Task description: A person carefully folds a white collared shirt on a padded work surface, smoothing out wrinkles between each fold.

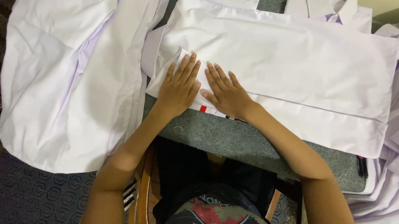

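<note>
1. Seated person, near edge: dark printed top and lap at the bottom of the view, on a wooden chair (142, 193) over a dark patterned floor (34, 201). 2 bare forearms reach forward over the near edge of the table.

2. Table (235, 137): grey felt-like top, bare along its near edge between the forearms and out toward the near right corner. A dark pen-like item (362, 166) lies at the near right corner; its kind cannot be told.

3. Left hand (179, 86): palm down, fingers straight and slightly spread, pressed flat on the folded left end of the white shirt. It grips nothing.

4. Right hand (225, 92): palm down, fingers extended, flat on the same shirt just beside the left hand, thumbs nearly touching. It grips nothing.

5. White shirt (295, 69): lies across the middle of the table, folded into a long rectangle from the hands to the right edge. A seam or fold line runs along its near side. A small red tag (203, 109) shows at its near edge between the 2 wrists.

6. Second white garment (66, 81): spread loose and creased over the left edge of the table, hanging toward the floor.

7. Heap of white cloth (396, 180): draped off the right edge.

8. Third white shirt (324, 4): far edge, collar and button placket showing.
</note>
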